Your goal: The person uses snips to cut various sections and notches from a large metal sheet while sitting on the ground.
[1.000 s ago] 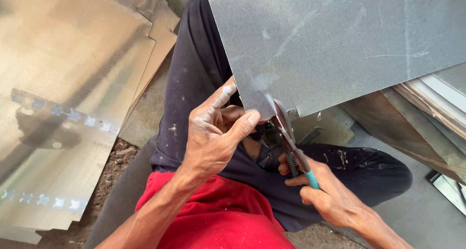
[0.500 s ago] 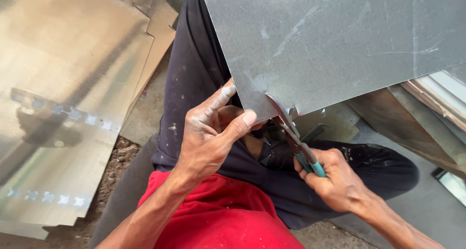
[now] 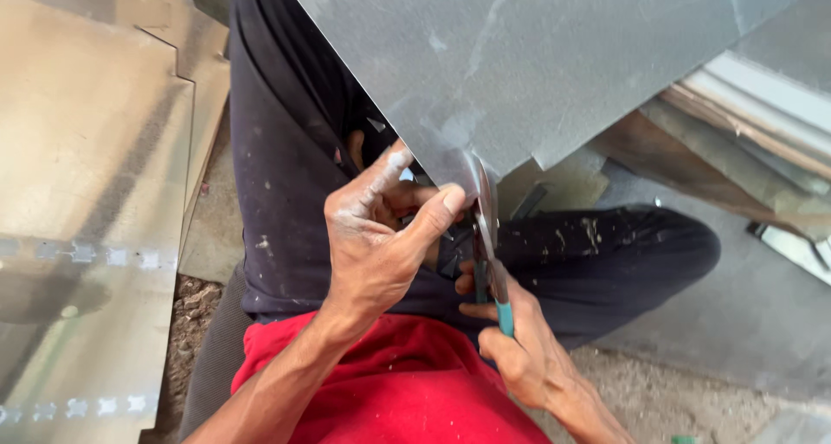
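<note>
over the dark-trousered lap, the left hand (image 3: 376,236) pinches the near corner of a grey metal sheet (image 3: 554,63), while the right hand (image 3: 519,349) grips teal-handled snips (image 3: 489,254), blades seemingly biting that corner's edge

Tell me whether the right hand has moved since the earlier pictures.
Yes. The right hand on the snips has slid up along the dark trouser leg toward the metal sheet.
</note>
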